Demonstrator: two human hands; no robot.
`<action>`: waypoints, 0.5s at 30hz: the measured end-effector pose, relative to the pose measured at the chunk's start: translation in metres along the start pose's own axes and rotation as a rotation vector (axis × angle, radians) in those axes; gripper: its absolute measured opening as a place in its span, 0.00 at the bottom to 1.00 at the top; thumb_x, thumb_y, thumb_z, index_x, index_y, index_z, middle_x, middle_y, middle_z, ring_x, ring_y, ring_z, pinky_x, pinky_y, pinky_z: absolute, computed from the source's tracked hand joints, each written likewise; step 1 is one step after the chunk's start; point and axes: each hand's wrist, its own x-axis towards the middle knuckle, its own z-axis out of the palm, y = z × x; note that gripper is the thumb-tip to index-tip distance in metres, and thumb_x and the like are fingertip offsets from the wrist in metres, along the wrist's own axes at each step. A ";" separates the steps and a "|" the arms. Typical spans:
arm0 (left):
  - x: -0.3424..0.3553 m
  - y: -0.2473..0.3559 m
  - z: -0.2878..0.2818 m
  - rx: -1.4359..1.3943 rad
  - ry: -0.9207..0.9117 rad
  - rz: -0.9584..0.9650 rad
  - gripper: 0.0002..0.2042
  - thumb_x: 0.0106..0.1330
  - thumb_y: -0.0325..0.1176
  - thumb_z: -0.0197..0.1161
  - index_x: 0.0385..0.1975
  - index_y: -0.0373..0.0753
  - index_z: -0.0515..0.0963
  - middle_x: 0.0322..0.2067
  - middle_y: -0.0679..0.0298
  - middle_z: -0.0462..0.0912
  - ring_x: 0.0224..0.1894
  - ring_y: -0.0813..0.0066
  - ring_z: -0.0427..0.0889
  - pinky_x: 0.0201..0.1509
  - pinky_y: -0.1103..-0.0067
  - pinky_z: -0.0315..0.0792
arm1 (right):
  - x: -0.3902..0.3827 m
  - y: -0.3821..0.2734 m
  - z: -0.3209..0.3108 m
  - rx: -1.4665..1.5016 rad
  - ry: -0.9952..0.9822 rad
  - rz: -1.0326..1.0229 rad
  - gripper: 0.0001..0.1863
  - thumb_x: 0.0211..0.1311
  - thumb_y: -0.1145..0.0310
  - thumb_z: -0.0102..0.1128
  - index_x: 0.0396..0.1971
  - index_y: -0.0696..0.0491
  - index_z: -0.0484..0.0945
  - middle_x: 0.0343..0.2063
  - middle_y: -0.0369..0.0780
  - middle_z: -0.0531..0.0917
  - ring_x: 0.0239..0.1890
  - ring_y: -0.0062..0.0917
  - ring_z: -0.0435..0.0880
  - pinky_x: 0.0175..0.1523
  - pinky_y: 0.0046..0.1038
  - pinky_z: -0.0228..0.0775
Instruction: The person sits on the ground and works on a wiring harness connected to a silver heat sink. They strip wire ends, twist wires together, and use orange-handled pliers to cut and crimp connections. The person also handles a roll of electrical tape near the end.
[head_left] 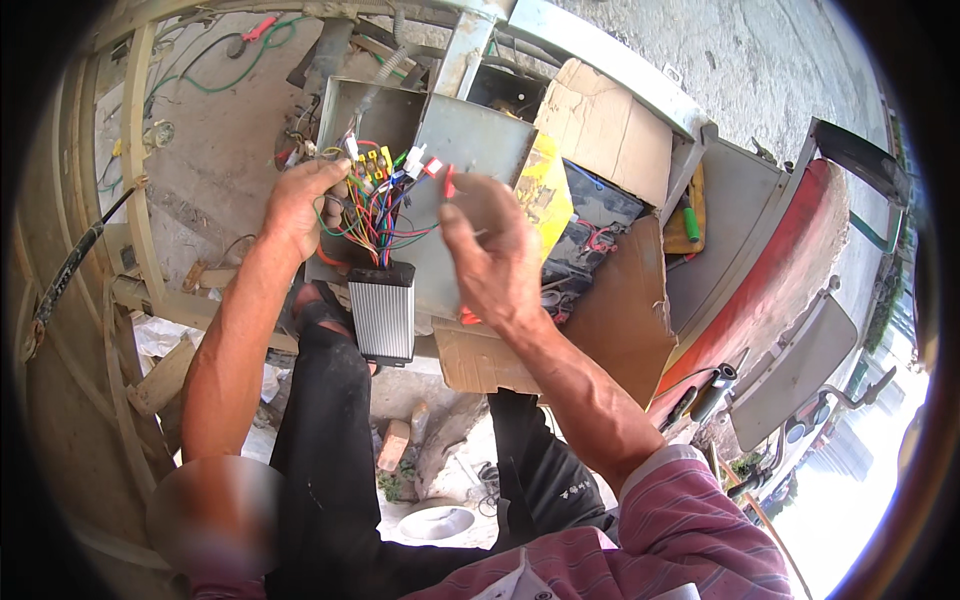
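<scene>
A silver, finned motor controller (pixel 382 315) with a black end sits at the middle, on the edge of a grey metal panel. From its far end a bundle of coloured wires (pixel 383 215) fans out, tipped with white, yellow and red connectors (pixel 375 163). My left hand (pixel 300 205) is closed at the left side of this bundle, thumb and fingers around some thin wires. To the right of the bundle, my right hand (pixel 497 250) is raised over the panel, its fingers curled and smeared by motion. Near its fingertips is a red piece (pixel 449 182); whether it is held is unclear.
An open metal box (pixel 370 108) lies beyond the wires. On the right are batteries (pixel 595 215), a yellow plastic sheet (pixel 543 190) and cardboard flaps (pixel 625 300). A green-handled screwdriver (pixel 690 220) lies farther right. Metal frame bars (pixel 140 130) border the left. A brick (pixel 394 445) lies below.
</scene>
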 end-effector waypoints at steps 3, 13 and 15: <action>-0.001 -0.002 -0.002 0.039 0.001 0.011 0.10 0.72 0.41 0.70 0.33 0.44 0.80 0.26 0.73 0.79 0.21 0.83 0.72 0.23 0.81 0.66 | -0.012 0.030 -0.085 -0.004 0.168 0.229 0.19 0.73 0.69 0.64 0.58 0.61 0.78 0.33 0.37 0.86 0.31 0.16 0.81 0.37 0.23 0.76; -0.005 0.003 0.003 0.020 -0.008 0.009 0.11 0.72 0.42 0.71 0.34 0.43 0.80 0.26 0.73 0.79 0.22 0.83 0.73 0.23 0.80 0.65 | 0.002 0.125 -0.159 -0.440 0.295 0.335 0.34 0.67 0.61 0.64 0.70 0.62 0.71 0.41 0.48 0.89 0.43 0.36 0.89 0.56 0.37 0.78; -0.005 0.001 0.005 0.006 -0.022 0.012 0.11 0.72 0.41 0.71 0.35 0.42 0.81 0.26 0.72 0.80 0.22 0.83 0.74 0.23 0.80 0.65 | 0.002 0.114 -0.154 -0.460 0.291 0.378 0.31 0.67 0.63 0.65 0.66 0.64 0.74 0.38 0.46 0.88 0.40 0.33 0.87 0.53 0.35 0.79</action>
